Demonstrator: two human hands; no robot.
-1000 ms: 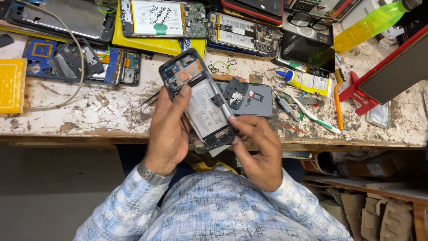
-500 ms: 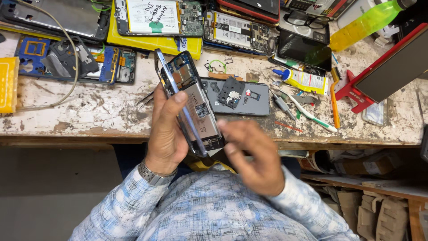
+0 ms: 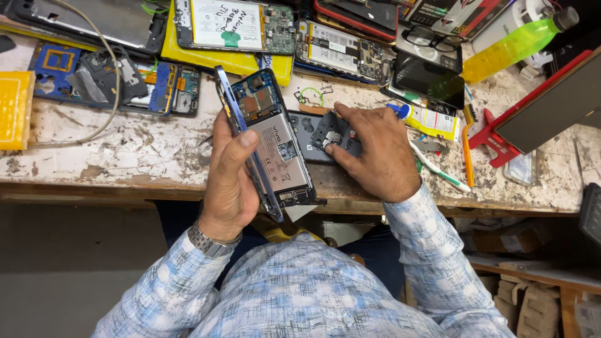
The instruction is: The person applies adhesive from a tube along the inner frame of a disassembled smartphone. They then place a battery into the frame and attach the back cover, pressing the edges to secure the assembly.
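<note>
Up close to the bench edge, the left hand (image 3: pixel 231 181) grips an opened smartphone (image 3: pixel 270 141) with a blue frame, its back cover off so the battery and the circuit board at the top show. The thumb lies across the phone's near side and the fingers wrap behind it, holding it tilted, the top end pointing away from the person. A metal wristwatch (image 3: pixel 210 241) sits on that wrist.

Just beside it, the right hand (image 3: pixel 375 153) rests palm down on the worn white workbench (image 3: pixel 94 150), fingers spread and pressing on a small black plastic cover piece (image 3: pixel 330 133) that lies on a dark grey phone back panel (image 3: pixel 307 141). Whether it pinches anything I cannot tell.

Near the right hand lie a small glue tube (image 3: pixel 426 119) with a blue cap, an orange pencil-like tool (image 3: pixel 466 156) and a white-and-green toothbrush (image 3: pixel 441 172). Further back sit 2 more opened phones (image 3: pixel 235 25), a pair of eyeglasses (image 3: pixel 432 40) and a yellow-green bottle (image 3: pixel 513 44).
</note>
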